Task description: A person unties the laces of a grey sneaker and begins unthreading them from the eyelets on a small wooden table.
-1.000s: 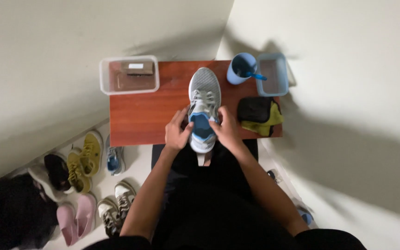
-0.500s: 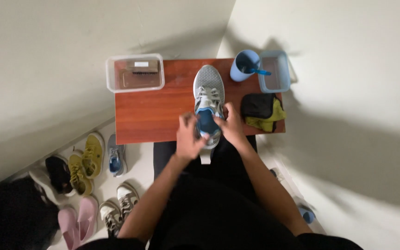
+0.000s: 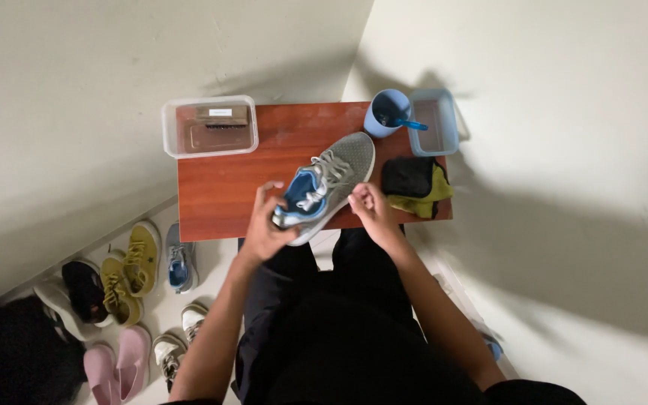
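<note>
A grey sneaker (image 3: 339,169) with a blue lining and white laces lies tilted over the front of a small reddish wooden table (image 3: 219,187), toe pointing up and to the right. My left hand (image 3: 268,229) grips its heel end from below. My right hand (image 3: 369,204) sits at the shoe's right side near the laces, fingers curled; whether it pinches a lace is too small to tell.
A clear plastic box (image 3: 210,126) with a brush stands at the table's back left. A blue cup (image 3: 385,112) and a light blue container (image 3: 435,120) stand back right, a black and yellow cloth (image 3: 414,184) beside them. Several shoes (image 3: 125,277) lie on the floor at left.
The sneaker has turned from pointing straight away to tilting toward the right. My left hand has shifted to its heel, and my right hand has come off toward the side.
</note>
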